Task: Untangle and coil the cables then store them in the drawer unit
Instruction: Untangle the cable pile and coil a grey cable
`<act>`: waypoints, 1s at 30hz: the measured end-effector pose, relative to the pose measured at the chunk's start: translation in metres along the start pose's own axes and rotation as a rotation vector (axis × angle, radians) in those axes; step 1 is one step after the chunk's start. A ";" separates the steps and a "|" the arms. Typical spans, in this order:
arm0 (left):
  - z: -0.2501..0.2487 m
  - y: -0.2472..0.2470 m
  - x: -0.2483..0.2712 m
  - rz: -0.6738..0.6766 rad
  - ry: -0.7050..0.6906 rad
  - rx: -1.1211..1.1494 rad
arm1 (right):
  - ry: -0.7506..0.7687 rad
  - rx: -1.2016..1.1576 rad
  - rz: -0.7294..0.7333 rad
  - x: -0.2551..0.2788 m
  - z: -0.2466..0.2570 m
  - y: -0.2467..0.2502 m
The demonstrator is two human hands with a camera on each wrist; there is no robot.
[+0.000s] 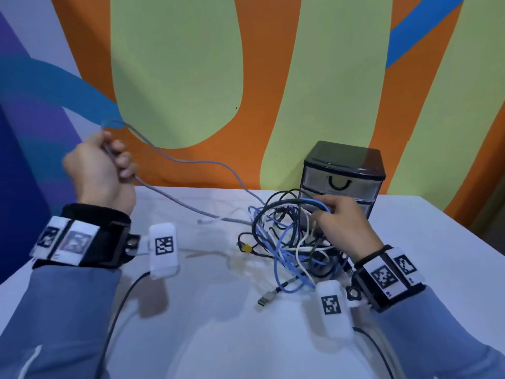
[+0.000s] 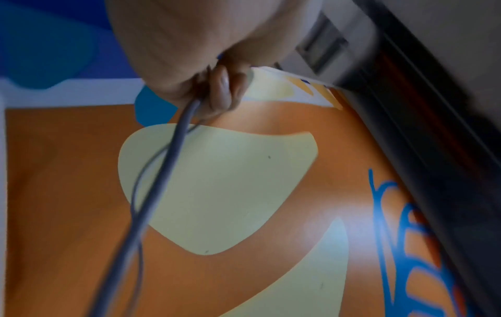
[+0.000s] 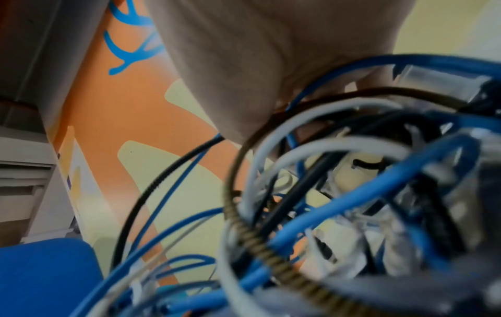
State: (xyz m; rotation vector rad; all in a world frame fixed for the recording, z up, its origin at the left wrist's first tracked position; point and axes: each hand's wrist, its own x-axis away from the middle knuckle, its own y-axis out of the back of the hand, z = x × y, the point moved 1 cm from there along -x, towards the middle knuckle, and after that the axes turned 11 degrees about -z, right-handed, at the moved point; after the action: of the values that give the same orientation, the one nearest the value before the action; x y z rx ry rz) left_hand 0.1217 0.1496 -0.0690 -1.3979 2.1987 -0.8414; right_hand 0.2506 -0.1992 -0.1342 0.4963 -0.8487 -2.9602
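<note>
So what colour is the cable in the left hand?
Grey cable; clearest in the head view.

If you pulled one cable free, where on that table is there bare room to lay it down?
Bare table lies in front of the cable tangle, between the two sleeves, and to the right of the drawer unit. It is crowded around the tangle, where the right hand grips in. The left hand holds a grey cable up.

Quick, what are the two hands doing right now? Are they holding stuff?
Left hand: fingers curled round the grey cable, lifting it off the table.
Right hand: on the cable tangle, fingers gripping some of its strands.
</note>
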 end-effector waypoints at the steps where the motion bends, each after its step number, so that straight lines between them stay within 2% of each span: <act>1: -0.005 0.005 -0.005 -0.015 0.052 0.116 | -0.008 0.007 0.022 -0.002 -0.002 0.000; 3: -0.012 0.014 -0.011 -0.009 0.113 0.164 | 0.003 0.033 0.077 0.000 -0.002 0.002; 5: -0.009 0.017 -0.014 0.023 0.180 0.001 | 0.036 0.043 0.074 0.000 -0.001 0.004; 7: 0.000 0.013 -0.012 0.055 0.205 -0.214 | 0.105 0.043 -0.010 0.002 0.005 0.010; 9: 0.010 0.008 -0.009 0.073 0.098 -0.442 | 0.186 0.007 -0.052 0.006 0.011 0.015; 13: 0.019 0.009 -0.007 0.067 -0.274 -0.957 | 0.344 -0.092 0.093 0.017 0.025 0.018; 15: 0.017 0.013 -0.007 0.069 -0.338 -1.127 | 0.440 -0.166 0.196 0.028 0.036 0.020; 17: 0.016 0.016 -0.005 0.097 -0.367 -1.393 | 0.513 -0.267 0.246 0.034 0.044 0.020; 19: 0.016 0.015 0.002 0.120 -0.497 -1.608 | 0.511 -0.237 0.286 0.036 0.047 0.011; 21: 0.020 0.007 0.012 0.243 -0.647 -1.600 | 0.489 0.009 0.342 0.036 0.042 -0.002; 22: 0.022 0.001 0.021 0.349 -0.699 -1.557 | 0.498 0.140 0.359 0.036 0.038 -0.007; 24: 0.035 -0.011 0.035 0.637 -0.741 -1.449 | 0.489 0.241 0.373 0.034 0.033 -0.013; 27: 0.063 -0.027 0.055 1.032 -0.577 -1.447 | 0.451 0.255 0.427 0.036 0.035 -0.013; 28: 0.073 -0.033 0.060 1.121 -0.518 -1.531 | 0.439 0.240 0.436 0.038 0.034 -0.014; 30: 0.093 -0.045 0.065 1.214 -0.415 -1.726 | 0.408 0.162 0.439 0.039 0.033 -0.013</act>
State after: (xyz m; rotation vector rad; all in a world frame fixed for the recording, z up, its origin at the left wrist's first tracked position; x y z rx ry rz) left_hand 0.1814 0.0511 -0.1080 -0.1226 2.4769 1.8458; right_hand 0.2042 -0.1753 -0.1258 0.7704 -0.9944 -2.2989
